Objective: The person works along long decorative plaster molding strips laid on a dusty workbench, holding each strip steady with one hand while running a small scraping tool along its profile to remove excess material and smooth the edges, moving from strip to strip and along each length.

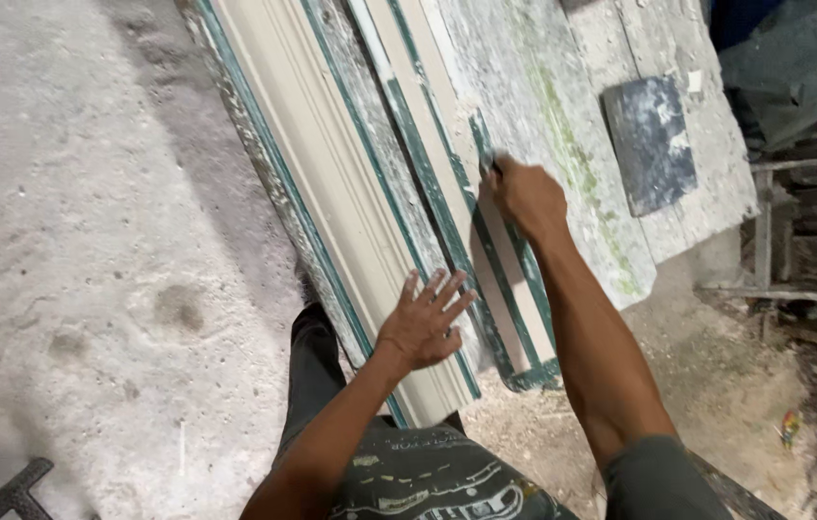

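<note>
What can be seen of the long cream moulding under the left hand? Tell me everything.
The cream moulding is a long, stepped profile strip, plaster-like, smooth and pale, set in a dark green-edged mould frame. It lies flat on the spattered workbench, running from upper left to the near edge by the person's legs. The left hand presses flat, fingers spread, on its near end. The right hand works a neighbouring strip, gripping something small I cannot identify.

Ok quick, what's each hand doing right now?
Left hand: open, fingers spread, flat on the cream moulding.
Right hand: closed around a small tool; which tool cannot be told.
</note>
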